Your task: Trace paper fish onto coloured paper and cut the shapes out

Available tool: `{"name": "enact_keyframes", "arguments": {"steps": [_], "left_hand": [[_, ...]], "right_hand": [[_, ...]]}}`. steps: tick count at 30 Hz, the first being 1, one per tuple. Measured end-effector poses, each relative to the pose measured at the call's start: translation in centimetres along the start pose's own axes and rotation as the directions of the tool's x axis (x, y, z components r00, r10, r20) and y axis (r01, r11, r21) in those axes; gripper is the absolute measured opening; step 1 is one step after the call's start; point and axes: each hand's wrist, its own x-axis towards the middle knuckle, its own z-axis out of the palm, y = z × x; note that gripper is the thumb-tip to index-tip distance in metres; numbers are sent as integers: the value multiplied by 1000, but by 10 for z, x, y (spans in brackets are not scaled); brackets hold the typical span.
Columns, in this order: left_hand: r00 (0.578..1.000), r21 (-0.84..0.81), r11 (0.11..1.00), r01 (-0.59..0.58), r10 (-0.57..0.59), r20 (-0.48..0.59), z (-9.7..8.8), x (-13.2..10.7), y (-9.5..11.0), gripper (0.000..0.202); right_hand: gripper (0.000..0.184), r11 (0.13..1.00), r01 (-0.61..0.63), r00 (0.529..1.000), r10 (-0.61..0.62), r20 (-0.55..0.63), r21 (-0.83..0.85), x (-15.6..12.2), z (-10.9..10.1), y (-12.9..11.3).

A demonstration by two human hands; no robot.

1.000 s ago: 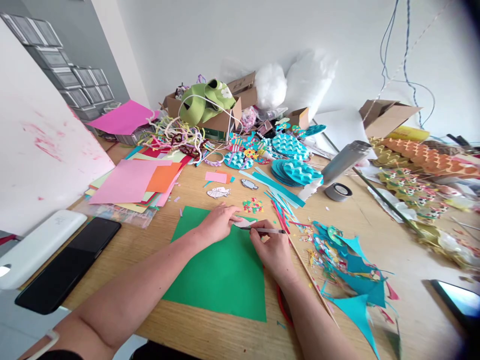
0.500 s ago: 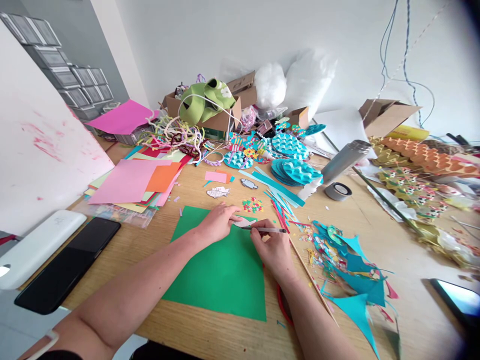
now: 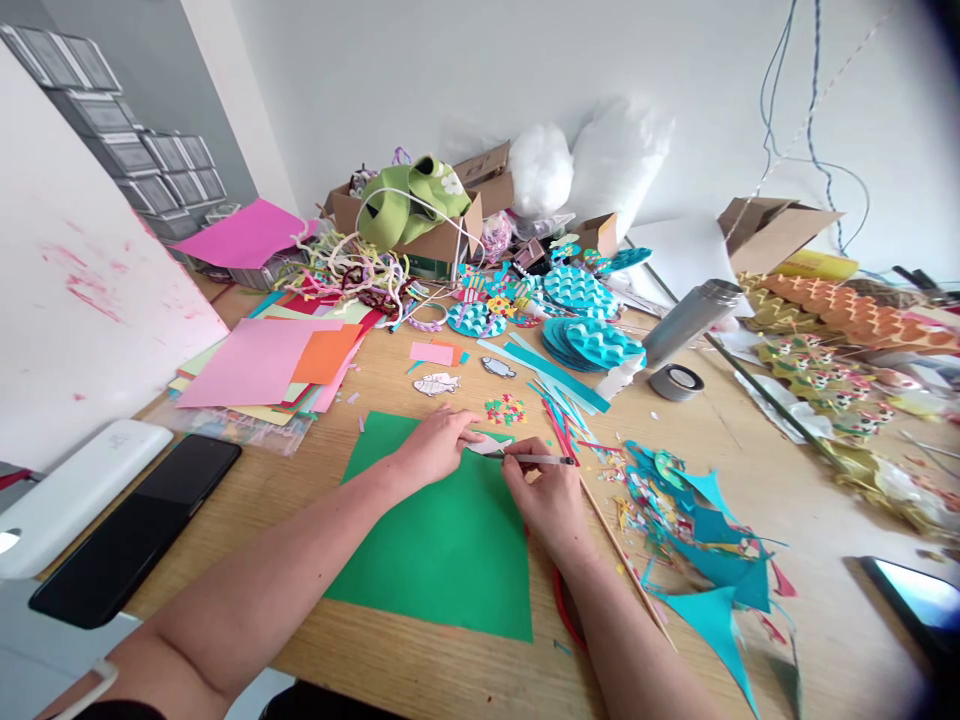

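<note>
On a green sheet of paper (image 3: 442, 560) lies a small white paper cutout (image 3: 489, 446), partly covered by fingers. My left hand (image 3: 439, 445) presses its fingertips on the cutout's left end, holding it against the sheet. A pen (image 3: 544, 460) is pinched in my right hand (image 3: 546, 495), its tip at the cutout's lower edge. Beyond the sheet lie a white fish cutout with drawn lines (image 3: 436, 384) and a grey-blue fish cutout (image 3: 498, 368). Tiny coloured paper bits (image 3: 505, 409) are heaped just past my hands.
Coloured paper (image 3: 247, 365) is stacked at left, near a black phone (image 3: 142, 530). Blue scraps (image 3: 716, 560) and a thin stick (image 3: 626, 560) lie right. A red-handled tool (image 3: 564, 610) is partly under my right forearm. Behind stand a metal flask (image 3: 690, 322) and tape roll (image 3: 676, 382).
The pen and my right hand have shifted very slightly. My left hand, the cutout and the green sheet look unmoved.
</note>
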Motion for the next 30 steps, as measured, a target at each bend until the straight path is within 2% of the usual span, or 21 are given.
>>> {"name": "enact_keyframes", "arguments": {"steps": [17,24,30], "left_hand": [[1000,-14,1000,8,-9,-10,2,1,-3,48],[1000,-3,1000,-11,11,15,-1,0,-4,60],[1000,-3,1000,-11,11,10,-2,0,-3,60]], "right_hand": [[14,1000,-18,1000,18,-21,-13,1,-1,-1],[14,995,62,996,-67,66,77,-1,3,-1],[15,994,97,991,-101,83,59,-1,6,1]]}}
